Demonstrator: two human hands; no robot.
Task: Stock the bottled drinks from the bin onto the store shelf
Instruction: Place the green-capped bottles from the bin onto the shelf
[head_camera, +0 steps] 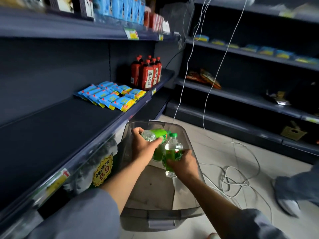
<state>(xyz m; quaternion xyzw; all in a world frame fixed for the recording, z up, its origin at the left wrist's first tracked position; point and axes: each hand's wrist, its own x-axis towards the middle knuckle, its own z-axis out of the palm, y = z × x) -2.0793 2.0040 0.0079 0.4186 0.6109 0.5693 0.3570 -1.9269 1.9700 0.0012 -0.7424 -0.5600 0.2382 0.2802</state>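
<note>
Over the far end of the clear, hard plastic bin (pixel 187 145) on the tiled floor, each grip holds a ribbed clear bottle with a glossy green label. The left hand (pixel 144 145) clasps a tilted bottle (pixel 155 134); the right hand (pixel 184 163) clasps an upright, green-capped one (pixel 173 149), the two touching. Beside the bin runs a dark matte metal shelf (pixel 51 128)

Grey short sleeves (pixel 96 209) on both arms, forearms bare down to each hand.
</note>
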